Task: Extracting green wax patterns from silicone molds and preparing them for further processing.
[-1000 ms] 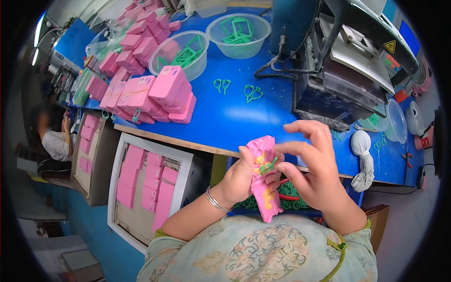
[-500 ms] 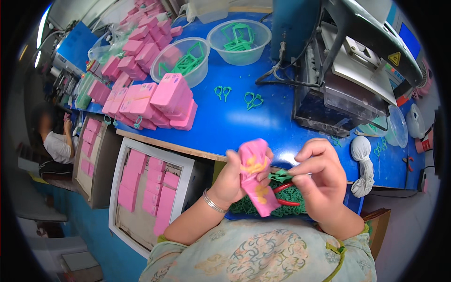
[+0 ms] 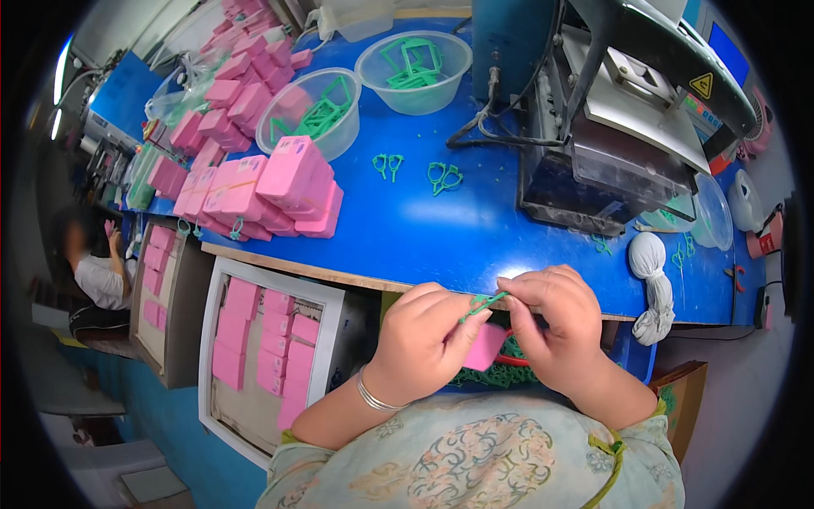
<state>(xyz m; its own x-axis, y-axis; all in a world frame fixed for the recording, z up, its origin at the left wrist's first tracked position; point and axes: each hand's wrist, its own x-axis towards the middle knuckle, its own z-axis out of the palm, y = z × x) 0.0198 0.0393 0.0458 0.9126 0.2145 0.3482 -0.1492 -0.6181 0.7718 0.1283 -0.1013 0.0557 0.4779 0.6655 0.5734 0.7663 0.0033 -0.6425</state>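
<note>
Close together in front of my body, my left hand [image 3: 428, 339] and my right hand [image 3: 564, 327] are both closed, pinching a thin green plastic piece [image 3: 485, 305] between thumbs and fingertips. Below it, a pink block-like piece [image 3: 485, 348] sticks out from under my left hand, mostly hidden by the fingers. A red tool handle [image 3: 514, 361] shows beside my right hand; whether that hand grips it I cannot tell. Beneath the hands lies a pile of green plastic pieces [image 3: 500, 376], partly covered.
Pink stacks [image 3: 292, 182] stand on the blue table [image 3: 356, 246]. Two clear tubs [image 3: 415, 97] hold green frames. Loose green rings [image 3: 444, 177] lie nearby. A dark machine [image 3: 585, 170] and a white yarn bundle [image 3: 651, 288] are at right. A person [image 3: 102, 276] sits far left.
My hands have come together, and both now pinch the green piece. The pink piece in my left hand has dropped lower and is mostly covered. The view has shifted slightly.
</note>
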